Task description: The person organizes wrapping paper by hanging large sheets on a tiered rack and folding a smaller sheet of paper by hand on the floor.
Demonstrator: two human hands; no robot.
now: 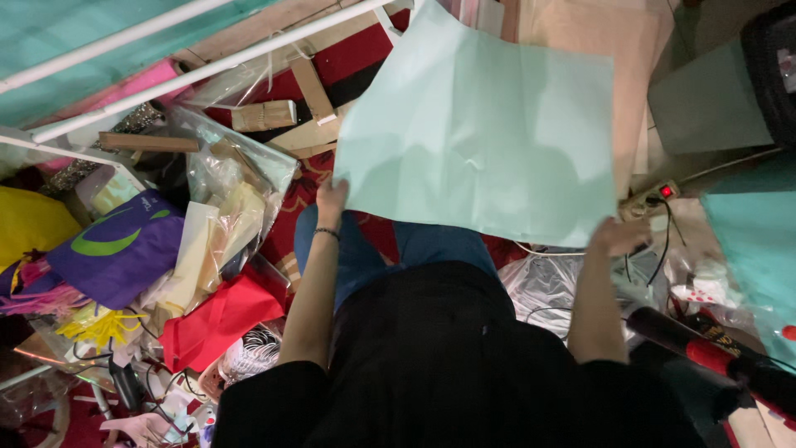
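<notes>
Two hands pinch my pale green sheet, left hand and right hand at bottom corners (keep it taut, level w/ both).

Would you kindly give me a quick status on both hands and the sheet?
Left hand and right hand grip pale green sheet by its lower corners. Sheet spread flat, held up. Nothing blocking.

1. The sheet hangs at twelve o'clock, above the person's knees.
2. The left hand pinches its corner at ten o'clock; the right hand holds its corner at two o'clock.
3. A heap of bags lies at nine o'clock.
4. A power strip sits at two o'clock, beyond the right hand.
5. Wooden blocks lie at eleven o'clock, behind the bags.
</notes>
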